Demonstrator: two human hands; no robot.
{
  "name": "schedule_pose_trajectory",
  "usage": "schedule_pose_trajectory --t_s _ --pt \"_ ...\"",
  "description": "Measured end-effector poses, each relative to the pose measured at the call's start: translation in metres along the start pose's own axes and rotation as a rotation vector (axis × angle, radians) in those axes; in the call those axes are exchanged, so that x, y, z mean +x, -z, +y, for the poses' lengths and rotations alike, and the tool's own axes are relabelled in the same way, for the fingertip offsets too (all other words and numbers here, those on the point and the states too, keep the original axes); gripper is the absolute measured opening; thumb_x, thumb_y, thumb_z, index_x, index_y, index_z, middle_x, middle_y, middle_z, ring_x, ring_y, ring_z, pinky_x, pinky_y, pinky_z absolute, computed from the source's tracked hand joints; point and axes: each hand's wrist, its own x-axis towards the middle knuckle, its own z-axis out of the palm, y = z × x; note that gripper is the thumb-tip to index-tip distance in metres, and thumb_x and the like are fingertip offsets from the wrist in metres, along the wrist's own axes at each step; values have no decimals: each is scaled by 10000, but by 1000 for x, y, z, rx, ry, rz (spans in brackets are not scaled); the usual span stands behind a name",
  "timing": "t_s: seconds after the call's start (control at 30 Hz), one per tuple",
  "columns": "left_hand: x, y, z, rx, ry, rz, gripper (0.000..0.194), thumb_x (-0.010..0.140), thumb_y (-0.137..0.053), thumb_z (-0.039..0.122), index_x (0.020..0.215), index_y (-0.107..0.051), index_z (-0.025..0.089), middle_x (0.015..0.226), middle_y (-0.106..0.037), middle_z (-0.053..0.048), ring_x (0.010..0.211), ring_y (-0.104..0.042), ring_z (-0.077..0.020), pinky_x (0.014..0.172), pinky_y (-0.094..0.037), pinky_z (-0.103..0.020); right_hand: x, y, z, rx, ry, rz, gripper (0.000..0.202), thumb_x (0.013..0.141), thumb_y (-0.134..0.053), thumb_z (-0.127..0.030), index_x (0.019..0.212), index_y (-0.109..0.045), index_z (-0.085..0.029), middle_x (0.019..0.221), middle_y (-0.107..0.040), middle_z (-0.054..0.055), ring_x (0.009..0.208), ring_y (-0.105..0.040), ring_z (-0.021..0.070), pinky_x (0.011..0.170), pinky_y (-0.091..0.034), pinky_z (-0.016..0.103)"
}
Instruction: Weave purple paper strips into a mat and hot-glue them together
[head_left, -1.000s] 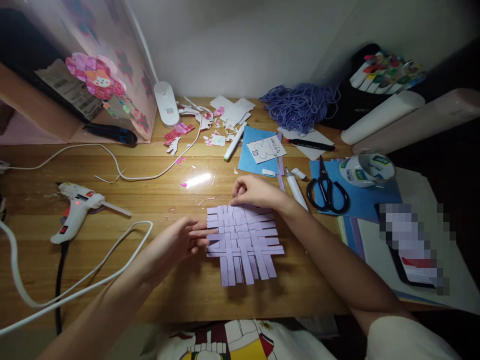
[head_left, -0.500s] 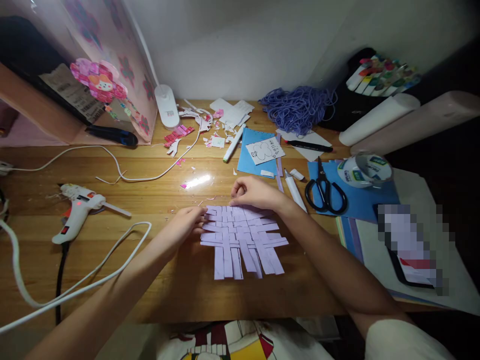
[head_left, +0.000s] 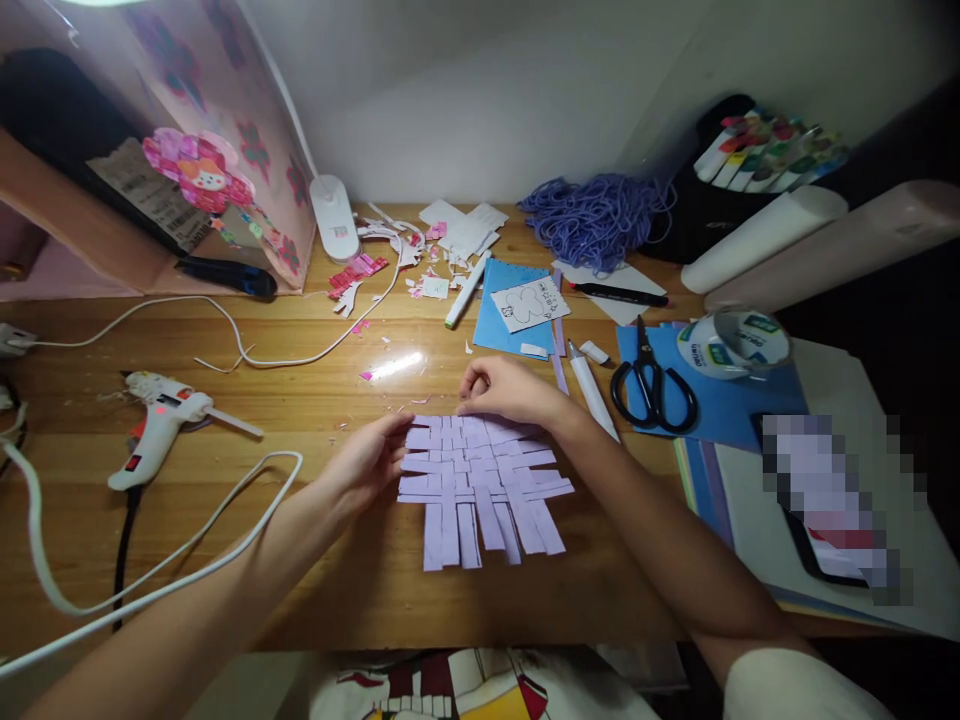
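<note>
A mat of interwoven light purple paper strips (head_left: pixel 484 480) hangs tilted between my two hands, its loose strip ends pointing toward me. At its upper left corner my left hand (head_left: pixel 371 455) pinches the edge, with the thumb on top and the other fingers partly hidden. My right hand (head_left: pixel 506 390) is closed on the top edge near the middle, fingers curled, and my wrist covers part of the upper right side of the mat.
A white glue gun (head_left: pixel 161 420) and white cables lie left. Black scissors (head_left: pixel 652 385), tape rolls (head_left: pixel 731 345) and a phone (head_left: pixel 825 500) are right. Behind are paper scraps (head_left: pixel 435 285), blue card (head_left: pixel 487 320), a marker (head_left: pixel 592 390) and purple cord (head_left: pixel 596 220).
The lower end of the woven mat has dipped slightly toward me and left. Both hands keep their hold, and my left hand has turned a little.
</note>
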Motion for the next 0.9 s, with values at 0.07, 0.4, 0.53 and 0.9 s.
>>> schedule_pose_trajectory --t_s 0.07,0.4,0.53,0.9 --pt "4 -1 0 36 -7 46 69 782 -618 174 728 -625 131 671 -660 -34 556 -604 -114 538 -484 -204 -1 -1 0 -7 3 8 189 625 -741 -152 688 -566 -183 605 -612 -20 532 -551 114 451 -372 227" --pt "2 -17 4 267 -70 229 283 585 -774 299 543 -537 151 458 -511 45 440 -449 -87 464 -334 -217 -1 -4 -1 -60 24 62 200 629 -754 -168 672 -559 -190 591 -589 -26 552 -536 123 495 -375 239" --pt "1 -21 1 323 -115 246 296 623 -723 304 515 -481 173 440 -456 63 417 -394 -81 449 -286 -221 -2 -4 -2 -83 46 72 166 658 -733 -166 671 -568 -182 615 -602 -8 574 -544 132 514 -380 246" --pt "-23 -10 5 1039 -789 346 190 787 -631 335 656 -597 200 702 -595 -58 777 -581 -233 669 -387 -276 -14 8 -1 -188 249 14 56 809 -581 -173 816 -637 -180 805 -685 37 739 -609 163 647 -425 257"
